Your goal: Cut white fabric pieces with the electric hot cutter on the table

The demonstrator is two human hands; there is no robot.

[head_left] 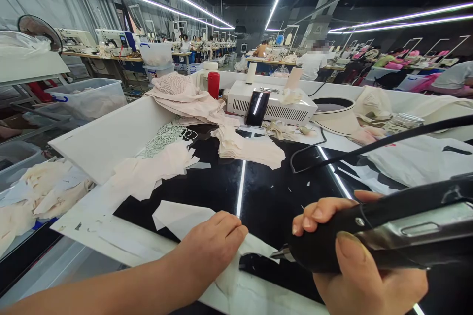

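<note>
My left hand (212, 243) is closed, its fingers pressed down on a pale piece of fabric (185, 214) near the front of the glossy black tabletop (273, 202). What its fingertips pinch is hidden beneath them. My right hand (354, 256) is wrapped round a black handheld power tool (402, 229) with a metallic panel. The tool's narrow metal tip points left and touches or nearly touches the fabric's right end. Farther back lies a stack of cut cream pieces (251, 147). More cream pieces (151, 170) are spread at the left.
A black cable (406, 135) arches over the right side. At the back stand a white vented box (273, 103), a phone (257, 108), a red bottle (213, 85) and a round container (334, 113). Mint cords (166, 138) lie back left. Other people sit in the distance.
</note>
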